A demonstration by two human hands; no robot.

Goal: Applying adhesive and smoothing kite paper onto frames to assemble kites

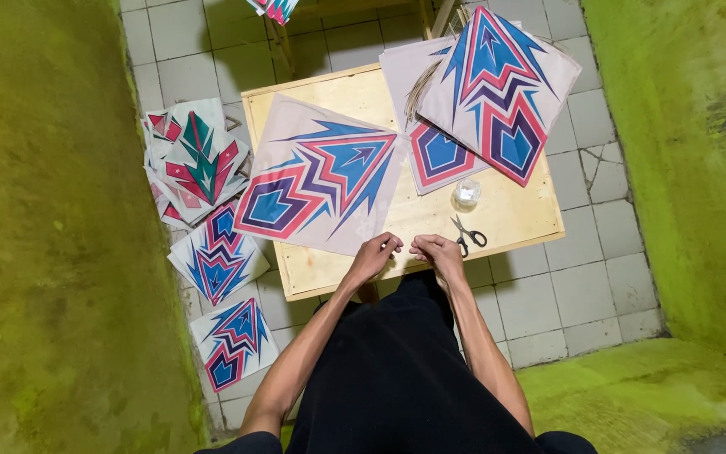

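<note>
My left hand and my right hand are close together at the near edge of a small wooden table, fingers pinched; something thin may run between them, too small to make out. A square paper kite sheet with a blue, red and purple arrow pattern lies flat just beyond my left hand. Black-handled scissors lie right of my right hand. A small clear round container stands behind the scissors.
Two more patterned kites with thin sticks are stacked at the table's far right. Several finished kites lie on the tiled floor at left. Green walls close in on both sides. My black-clad legs are below the table.
</note>
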